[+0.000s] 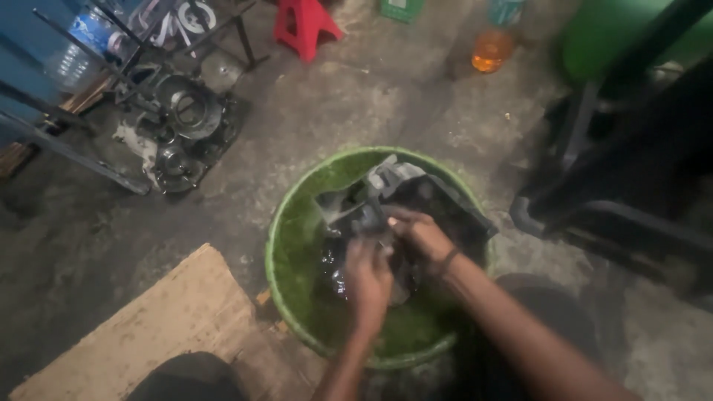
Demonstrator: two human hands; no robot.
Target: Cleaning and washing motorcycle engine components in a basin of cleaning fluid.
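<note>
Both hands over a green basin (pixel 286 245), left hand (pixel 369 282) and right hand (pixel 422 236) seemingly gripping a grey metal engine part (pixel 386 194), floor (pixel 356 96) beneath

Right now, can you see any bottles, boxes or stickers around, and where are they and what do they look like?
Plastic bottle: top of the view, right of centre, on the floor; clear, orange liquid in its lower part, a bluish-green label band above.
Water bottle: top left, lying among dark metal bars; clear with a blue label.
Green package: top edge, cut off by the frame; boxy, green with a pale patch.
No signs or screens.
</note>
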